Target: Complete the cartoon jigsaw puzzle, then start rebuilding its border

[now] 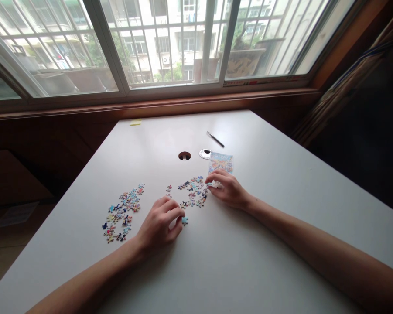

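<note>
now left hand (159,224) pinching blue piece (185,221) | right hand (227,188) pinching piece (blurred) | pen (215,139) beyond

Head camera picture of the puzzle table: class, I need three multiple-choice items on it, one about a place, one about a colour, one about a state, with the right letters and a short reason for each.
1. Where does the pen lie?
A. beyond the picture card, toward the window
B. among the left heap of pieces
C. under the left hand

2. What colour is the table?
A. black
B. white
C. green

3. What is the left hand doing?
A. lying flat, away from any piece
B. lifted high above the table
C. pinching a single blue piece at its fingertips

Answers:
1 A, the pen rests past the picture card, nearer the window.
2 B, the bare top is plainly white.
3 C, the blue piece sits at the thumb and forefinger tips, while the right hand rests by the middle heap of pieces.
</note>
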A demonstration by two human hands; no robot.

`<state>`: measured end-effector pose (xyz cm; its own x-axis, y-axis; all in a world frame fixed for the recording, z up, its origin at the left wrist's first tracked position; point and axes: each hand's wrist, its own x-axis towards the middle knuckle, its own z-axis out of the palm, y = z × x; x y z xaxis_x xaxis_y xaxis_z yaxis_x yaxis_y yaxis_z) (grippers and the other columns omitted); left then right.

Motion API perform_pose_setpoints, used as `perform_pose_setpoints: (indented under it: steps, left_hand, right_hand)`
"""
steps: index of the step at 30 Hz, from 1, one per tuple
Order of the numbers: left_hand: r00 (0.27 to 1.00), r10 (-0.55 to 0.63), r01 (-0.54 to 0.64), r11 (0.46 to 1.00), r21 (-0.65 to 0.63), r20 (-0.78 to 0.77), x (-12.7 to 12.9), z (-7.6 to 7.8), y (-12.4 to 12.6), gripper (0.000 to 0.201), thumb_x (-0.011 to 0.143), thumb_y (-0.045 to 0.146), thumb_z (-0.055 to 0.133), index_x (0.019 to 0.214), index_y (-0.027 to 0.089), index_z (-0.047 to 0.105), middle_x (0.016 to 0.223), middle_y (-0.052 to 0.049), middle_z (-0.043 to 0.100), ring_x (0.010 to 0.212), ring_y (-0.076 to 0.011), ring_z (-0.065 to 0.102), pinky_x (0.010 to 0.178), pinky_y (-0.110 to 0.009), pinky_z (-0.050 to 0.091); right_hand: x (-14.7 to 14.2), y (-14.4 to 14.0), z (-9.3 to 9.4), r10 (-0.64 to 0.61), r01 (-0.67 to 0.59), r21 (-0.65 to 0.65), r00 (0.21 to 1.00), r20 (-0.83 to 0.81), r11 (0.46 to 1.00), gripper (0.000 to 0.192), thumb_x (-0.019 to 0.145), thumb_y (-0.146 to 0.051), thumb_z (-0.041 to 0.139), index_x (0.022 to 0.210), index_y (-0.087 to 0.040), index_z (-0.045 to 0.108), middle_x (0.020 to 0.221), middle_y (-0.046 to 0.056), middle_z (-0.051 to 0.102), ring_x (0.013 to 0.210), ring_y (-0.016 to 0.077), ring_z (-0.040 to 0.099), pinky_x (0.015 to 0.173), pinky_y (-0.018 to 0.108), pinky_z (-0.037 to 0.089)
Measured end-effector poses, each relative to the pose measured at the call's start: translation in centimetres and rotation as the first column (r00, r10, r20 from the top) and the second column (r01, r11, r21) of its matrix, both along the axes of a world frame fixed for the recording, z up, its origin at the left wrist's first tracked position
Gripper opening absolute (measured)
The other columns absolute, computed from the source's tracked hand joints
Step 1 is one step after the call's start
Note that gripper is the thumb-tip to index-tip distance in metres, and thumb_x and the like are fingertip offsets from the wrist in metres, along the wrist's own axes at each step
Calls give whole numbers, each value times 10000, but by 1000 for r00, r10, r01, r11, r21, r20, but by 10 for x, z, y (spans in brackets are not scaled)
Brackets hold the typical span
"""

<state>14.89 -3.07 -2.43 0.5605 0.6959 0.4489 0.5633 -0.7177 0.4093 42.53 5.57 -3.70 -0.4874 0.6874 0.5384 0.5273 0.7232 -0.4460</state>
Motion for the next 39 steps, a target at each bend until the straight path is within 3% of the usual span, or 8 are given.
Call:
perform_pose_setpoints:
  steps: [5, 10, 12, 17, 25, 31, 36, 39]
  left_hand:
    - [1000, -5, 5, 1000, 7, 9, 1, 0, 0, 141, 854, 81, 537, 870, 192, 623, 835, -55, 624, 865, -210, 524, 801, -366, 459]
    - [1000, -12, 12, 1000, -1, -8, 2, 0, 1, 134, 863, 87, 538, 874, 192, 619, 841, -55, 621, 874, -212, 522, 819, -373, 459]
    - [1000, -10, 10, 1000, -4, -15, 1, 0, 1, 130, 862, 87, 542, 873, 192, 617, 842, -54, 618, 874, -212, 520, 822, -374, 459]
    - [1000, -11, 11, 1000, -7, -3, 2, 1, 1, 130, 860, 85, 545, 878, 190, 618, 849, -52, 622, 870, -207, 517, 816, -371, 460]
    - [1000, -10, 10, 1000, -13, -13, 1, 1, 0, 133, 872, 97, 524, 870, 189, 620, 845, -61, 620, 867, -210, 514, 810, -376, 461]
    - [1000, -31, 31, 999, -22, -1, 1, 3, -2, 148, 832, 91, 561, 907, 193, 637, 876, -58, 631, 876, -208, 529, 817, -376, 472]
    - [992, -92, 90, 995, -32, -81, 1, 3, -4, 133, 813, 144, 627, 912, 222, 670, 951, -55, 651, 926, -218, 546, 860, -396, 470]
    - [991, -98, 95, 995, -31, -93, 1, 2, -2, 108, 850, 161, 618, 908, 228, 681, 942, -49, 663, 928, -213, 550, 863, -393, 465]
  right_hand:
    - [3, 2, -2, -77, 77, 8, 997, 10, 997, 210, 806, -94, 575, 956, -209, 666, 959, 69, 650, 922, 238, 583, 896, 430, 458]
    - [-2, -5, 1, -50, 26, 85, 955, 291, 996, 370, 914, -243, 565, 1268, -335, 619, 1394, 38, 553, 1310, 336, 398, 1057, 539, 311]
    - [-5, -7, 3, -12, -23, 89, 925, 379, 996, 349, 945, -260, 537, 1277, -339, 609, 1466, 14, 503, 1377, 342, 334, 1071, 546, 290]
    - [-5, -7, 4, -27, 1, 90, 959, 283, 996, 233, 975, -194, 488, 1112, -260, 665, 1340, 33, 614, 1289, 276, 457, 1050, 478, 350]
    - [-2, -3, 0, -31, 27, 25, 978, 206, 999, 84, 868, -254, 653, 943, -233, 682, 1264, 86, 594, 1199, 304, 481, 1045, 530, 359]
    - [2, 1, -3, -11, 7, 35, 992, 126, 999, 114, 838, -280, 723, 836, -212, 632, 1197, 90, 614, 1127, 286, 515, 1000, 508, 381]
    - [0, -5, 3, 36, -38, 71, 999, 38, 997, 93, 902, -265, 661, 840, -209, 623, 815, 37, 666, 817, 200, 577, 843, 391, 440]
    - [-10, -20, 9, 148, -150, -14, 985, -88, 989, 83, 951, -235, 589, 915, -202, 656, 812, 42, 671, 723, 158, 588, 697, 304, 482]
